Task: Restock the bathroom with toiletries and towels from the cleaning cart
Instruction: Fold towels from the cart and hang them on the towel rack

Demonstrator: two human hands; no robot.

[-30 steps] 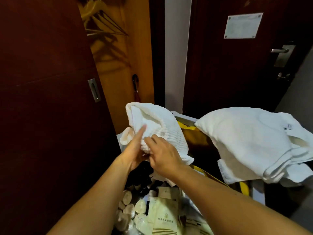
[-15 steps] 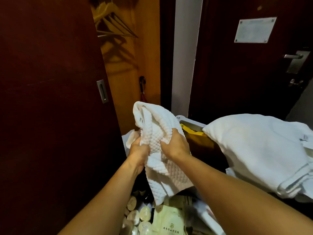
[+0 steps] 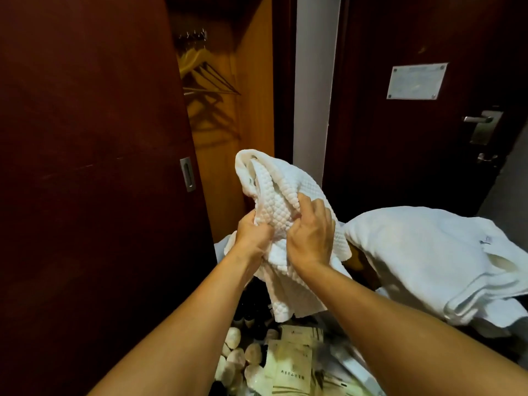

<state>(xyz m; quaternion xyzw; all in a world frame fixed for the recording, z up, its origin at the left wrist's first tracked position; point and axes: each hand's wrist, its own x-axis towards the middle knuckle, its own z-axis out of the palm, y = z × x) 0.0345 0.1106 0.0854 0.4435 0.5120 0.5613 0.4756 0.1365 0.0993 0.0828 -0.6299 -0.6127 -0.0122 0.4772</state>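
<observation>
A white waffle-textured towel (image 3: 281,192) is bunched up in front of me, above the cleaning cart. My left hand (image 3: 253,234) grips its lower left folds. My right hand (image 3: 311,231) grips it from the right, fingers curled into the cloth. A loose end of the towel hangs down between my forearms. Below, the cart tray holds pale toiletry packets (image 3: 291,364), small round wrapped items (image 3: 237,357) and dark bottles (image 3: 251,315).
A heap of white towels (image 3: 428,252) lies on the cart at right. A dark sliding wardrobe door (image 3: 94,167) stands close at left, with hangers (image 3: 205,75) inside. A dark room door with a lever handle (image 3: 480,120) is at the back right.
Both hands closed on the waffle towel and lifted it higher, bunching it. A second ago my left hand's fingers were straight against it.
</observation>
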